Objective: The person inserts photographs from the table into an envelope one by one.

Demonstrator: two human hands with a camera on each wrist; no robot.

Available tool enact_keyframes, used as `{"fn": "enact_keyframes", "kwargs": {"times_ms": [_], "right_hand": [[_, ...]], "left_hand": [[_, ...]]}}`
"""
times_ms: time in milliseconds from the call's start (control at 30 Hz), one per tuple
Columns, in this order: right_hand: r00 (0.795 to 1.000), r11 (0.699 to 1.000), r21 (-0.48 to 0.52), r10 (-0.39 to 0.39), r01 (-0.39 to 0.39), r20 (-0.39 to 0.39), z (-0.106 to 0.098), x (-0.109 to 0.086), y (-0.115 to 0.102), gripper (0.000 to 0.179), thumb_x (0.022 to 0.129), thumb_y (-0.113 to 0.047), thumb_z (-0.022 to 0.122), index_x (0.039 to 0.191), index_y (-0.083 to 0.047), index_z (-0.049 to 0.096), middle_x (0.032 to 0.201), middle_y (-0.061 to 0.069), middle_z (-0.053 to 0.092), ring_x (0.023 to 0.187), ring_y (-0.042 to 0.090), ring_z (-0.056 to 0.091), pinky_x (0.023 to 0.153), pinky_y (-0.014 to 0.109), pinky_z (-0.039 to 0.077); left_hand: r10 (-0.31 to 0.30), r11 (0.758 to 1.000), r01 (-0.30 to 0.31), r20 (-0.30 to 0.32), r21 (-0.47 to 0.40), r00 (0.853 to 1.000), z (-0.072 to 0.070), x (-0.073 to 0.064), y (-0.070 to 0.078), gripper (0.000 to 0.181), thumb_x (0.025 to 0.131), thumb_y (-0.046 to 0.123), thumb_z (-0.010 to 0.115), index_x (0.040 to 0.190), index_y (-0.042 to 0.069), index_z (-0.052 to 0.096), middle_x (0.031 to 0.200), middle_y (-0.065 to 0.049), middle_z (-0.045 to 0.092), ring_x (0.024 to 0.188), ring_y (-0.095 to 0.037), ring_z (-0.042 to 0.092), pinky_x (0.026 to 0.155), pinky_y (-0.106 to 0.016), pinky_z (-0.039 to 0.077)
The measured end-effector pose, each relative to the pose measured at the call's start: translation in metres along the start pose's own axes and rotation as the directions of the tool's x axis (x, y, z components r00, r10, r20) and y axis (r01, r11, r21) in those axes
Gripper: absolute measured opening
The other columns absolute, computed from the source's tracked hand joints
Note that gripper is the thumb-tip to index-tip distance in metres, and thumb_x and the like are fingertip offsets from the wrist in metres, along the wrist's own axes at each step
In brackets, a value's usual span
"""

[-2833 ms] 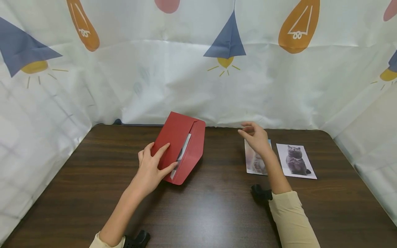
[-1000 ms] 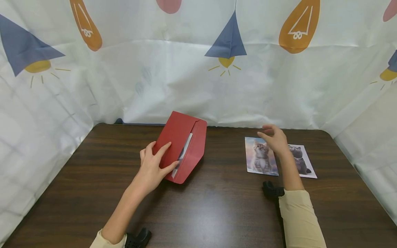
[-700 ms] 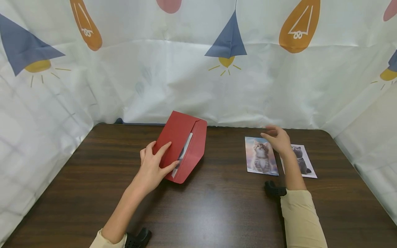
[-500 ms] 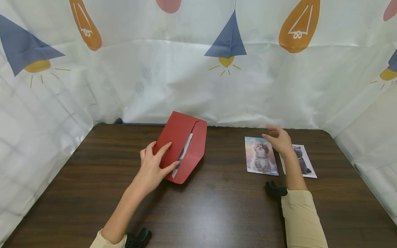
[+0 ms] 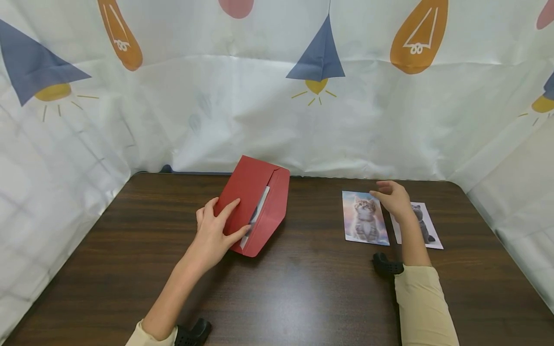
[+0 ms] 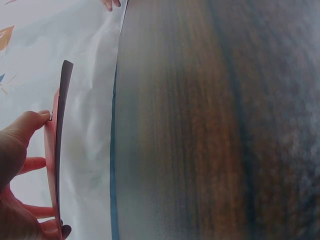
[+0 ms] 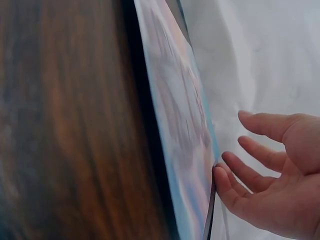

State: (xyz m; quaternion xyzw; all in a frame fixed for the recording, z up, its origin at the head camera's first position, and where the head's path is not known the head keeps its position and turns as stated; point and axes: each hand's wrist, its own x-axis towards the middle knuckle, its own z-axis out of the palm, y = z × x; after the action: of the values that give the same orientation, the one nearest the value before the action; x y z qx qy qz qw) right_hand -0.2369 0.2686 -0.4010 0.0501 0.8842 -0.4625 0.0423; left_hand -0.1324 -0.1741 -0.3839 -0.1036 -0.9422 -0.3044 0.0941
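Observation:
My left hand [image 5: 211,234] holds a red envelope [image 5: 248,180] tilted over the left-middle of the table. Its thumb lies by the opening, and its fingers spread over the front. The flap hangs unfolded to the right, and a strip of white printed paper [image 5: 261,202] shows inside. In the left wrist view the envelope [image 6: 51,145] appears edge-on between thumb and fingers. My right hand [image 5: 396,199] hovers with loosely bent fingers at the upper right corner of a kitten picture [image 5: 365,222], holding nothing. Its forearm partly covers a grey cat picture [image 5: 428,230].
The dark wooden table [image 5: 298,283] has its far edge against a white curtain [image 5: 259,120] printed with lamps and bulbs. Each wrist wears a black strap device, the right one [image 5: 385,265] just below the kitten picture.
My right hand has moved right from over the kitten picture, uncovering it and partly covering the grey cat picture; lately it dips slightly. My left hand and the envelope stay nearly still.

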Motion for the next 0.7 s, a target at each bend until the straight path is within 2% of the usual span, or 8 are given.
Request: {"fn": "enact_keyframes", "kwargs": {"times_ms": [233,700], "right_hand": [[1.000,0.998,-0.056,0.011,-0.011,0.013,-0.0013,-0.0003,0.0033,0.057,0.109,-0.018,0.056,0.154,0.013,0.039,0.151,0.042,0.040,0.138,0.059,0.041,0.112,0.068,0.039],[0.996,0.996,-0.084,0.015,-0.008,0.083,-0.0029,-0.0007,0.0103,0.052,0.108,-0.011,0.056,0.151,0.014,0.042,0.153,0.041,0.037,0.141,0.057,0.039,0.114,0.066,0.038]], "left_hand": [[0.004,1.000,-0.004,-0.004,0.000,1.000,0.0001,-0.0002,0.0000,0.067,0.093,0.023,0.082,0.151,0.004,0.054,0.155,-0.038,0.031,0.137,-0.054,0.027,0.094,-0.063,0.052],[0.013,1.000,-0.013,-0.006,0.008,1.000,0.0003,0.0000,-0.0013,0.068,0.092,0.024,0.083,0.151,0.004,0.054,0.154,-0.037,0.032,0.138,-0.053,0.027,0.093,-0.062,0.052]]}}
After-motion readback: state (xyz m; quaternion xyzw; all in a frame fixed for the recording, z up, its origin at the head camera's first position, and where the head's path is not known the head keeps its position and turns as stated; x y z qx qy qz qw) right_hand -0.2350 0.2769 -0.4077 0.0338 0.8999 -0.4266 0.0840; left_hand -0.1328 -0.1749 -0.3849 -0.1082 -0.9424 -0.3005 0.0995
